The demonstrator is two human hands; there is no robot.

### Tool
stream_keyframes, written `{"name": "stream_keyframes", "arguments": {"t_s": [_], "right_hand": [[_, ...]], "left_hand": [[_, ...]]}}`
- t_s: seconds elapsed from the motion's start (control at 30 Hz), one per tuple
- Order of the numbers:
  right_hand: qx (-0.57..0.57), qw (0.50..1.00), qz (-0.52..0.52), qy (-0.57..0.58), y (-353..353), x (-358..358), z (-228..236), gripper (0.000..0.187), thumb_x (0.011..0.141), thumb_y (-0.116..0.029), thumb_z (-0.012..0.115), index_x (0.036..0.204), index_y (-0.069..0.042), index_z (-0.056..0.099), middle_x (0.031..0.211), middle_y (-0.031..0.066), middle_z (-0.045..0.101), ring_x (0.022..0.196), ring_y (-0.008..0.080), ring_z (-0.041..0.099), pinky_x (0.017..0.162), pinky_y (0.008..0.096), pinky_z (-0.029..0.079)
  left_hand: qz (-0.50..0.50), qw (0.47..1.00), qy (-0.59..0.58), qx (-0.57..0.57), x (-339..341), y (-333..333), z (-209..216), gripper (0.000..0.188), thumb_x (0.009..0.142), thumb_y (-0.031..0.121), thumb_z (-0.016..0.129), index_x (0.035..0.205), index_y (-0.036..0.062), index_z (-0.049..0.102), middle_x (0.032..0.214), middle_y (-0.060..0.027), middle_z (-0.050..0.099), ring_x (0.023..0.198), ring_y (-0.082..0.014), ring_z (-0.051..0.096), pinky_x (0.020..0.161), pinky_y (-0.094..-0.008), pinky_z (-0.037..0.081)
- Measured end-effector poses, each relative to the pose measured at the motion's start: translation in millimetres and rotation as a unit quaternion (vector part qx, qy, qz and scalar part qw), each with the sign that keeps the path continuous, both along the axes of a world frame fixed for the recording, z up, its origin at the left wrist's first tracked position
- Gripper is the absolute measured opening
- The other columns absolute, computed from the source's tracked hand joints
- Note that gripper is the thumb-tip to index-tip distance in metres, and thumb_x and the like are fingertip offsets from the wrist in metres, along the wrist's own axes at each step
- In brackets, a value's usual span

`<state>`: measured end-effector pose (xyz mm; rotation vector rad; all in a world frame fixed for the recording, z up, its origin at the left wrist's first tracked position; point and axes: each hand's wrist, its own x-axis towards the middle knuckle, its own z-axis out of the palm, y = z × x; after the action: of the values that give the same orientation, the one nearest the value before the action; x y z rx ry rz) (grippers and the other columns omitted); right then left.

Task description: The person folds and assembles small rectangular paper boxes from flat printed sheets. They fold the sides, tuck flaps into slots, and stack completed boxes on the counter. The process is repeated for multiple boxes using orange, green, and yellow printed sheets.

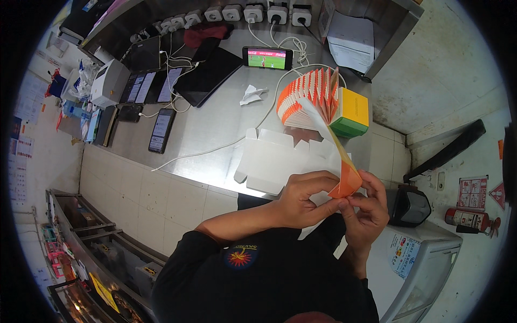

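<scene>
My left hand (304, 200) and my right hand (369, 212) meet in front of my chest, both pinching one flat orange-and-white carton blank (344, 175) that sticks up between them. Its upper end reaches a fanned stack of the same folded orange-and-white blanks (308, 97) lying on the steel counter (215, 124). Against that stack stands a made-up box (351, 112), yellow on top and green below. An unfolded white carton (274, 159) lies flat on the counter just beyond my left hand.
Several phones and tablets (161, 129) lie charging at the counter's left, cables running to a row of wall plugs (237, 13). A propped phone (267, 57) shows video. A crumpled paper (251, 95), a white printer (109, 82), a black bin (408, 206), a fire extinguisher (467, 218) are around.
</scene>
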<state>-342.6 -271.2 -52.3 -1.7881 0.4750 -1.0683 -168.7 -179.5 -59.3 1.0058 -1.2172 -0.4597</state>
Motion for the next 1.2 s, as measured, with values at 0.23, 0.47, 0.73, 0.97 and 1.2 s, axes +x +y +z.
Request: {"name": "stream_keyframes", "arguments": {"t_s": [0.23,0.47,0.73,0.97,1.2], "right_hand": [[0.033,0.998,-0.036,-0.049,7.3,6.1,-12.1,0.037,0.091,-0.005,0.093,0.113,-0.005,0.064,0.149,0.0221,0.061,0.140,0.0316,0.062,0.117,0.0416,0.053],[0.014,0.996,-0.033,-0.075,8.8,5.5,-21.7,0.047,0.091,-0.007,0.094,0.122,-0.005,0.059,0.147,0.0199,0.059,0.139,0.0305,0.062,0.117,0.0432,0.054],[-0.226,0.970,-0.088,0.013,-7.7,0.9,-3.5,0.060,0.101,-0.041,0.085,0.142,-0.007,0.057,0.145,0.0235,0.063,0.134,0.0409,0.065,0.111,0.0518,0.056],[-0.300,0.947,-0.104,0.051,-0.9,7.6,-10.8,0.064,0.106,-0.043,0.079,0.154,-0.012,0.050,0.147,0.0285,0.063,0.128,0.0477,0.070,0.102,0.0544,0.062],[-0.451,0.888,-0.037,0.080,-4.5,14.7,-5.5,0.036,0.114,-0.036,0.066,0.144,-0.018,0.059,0.145,0.0247,0.066,0.125,0.0470,0.072,0.099,0.0559,0.066]], "left_hand": [[0.032,0.999,-0.025,0.025,-1.2,4.8,8.1,0.018,0.101,0.006,0.082,0.116,-0.0034,0.078,0.113,-0.0173,0.082,0.099,-0.0277,0.082,0.084,-0.0347,0.063],[0.027,0.999,0.008,0.028,-0.6,7.4,4.5,0.022,0.102,0.005,0.081,0.122,-0.0014,0.075,0.113,-0.0163,0.082,0.100,-0.0281,0.083,0.083,-0.0353,0.063],[0.020,0.982,-0.188,-0.004,6.3,4.9,15.1,0.039,0.091,0.000,0.083,0.129,0.0001,0.074,0.111,-0.0144,0.081,0.102,-0.0340,0.080,0.087,-0.0410,0.064],[-0.088,0.981,-0.174,-0.023,14.9,3.3,13.9,0.070,0.086,0.014,0.089,0.147,-0.0008,0.057,0.133,-0.0192,0.067,0.125,-0.0339,0.069,0.104,-0.0469,0.058],[-0.045,0.994,0.097,-0.036,8.6,10.2,17.8,0.048,0.105,0.022,0.082,0.134,0.0009,0.050,0.135,-0.0175,0.064,0.120,-0.0210,0.069,0.100,-0.0389,0.058]]}}
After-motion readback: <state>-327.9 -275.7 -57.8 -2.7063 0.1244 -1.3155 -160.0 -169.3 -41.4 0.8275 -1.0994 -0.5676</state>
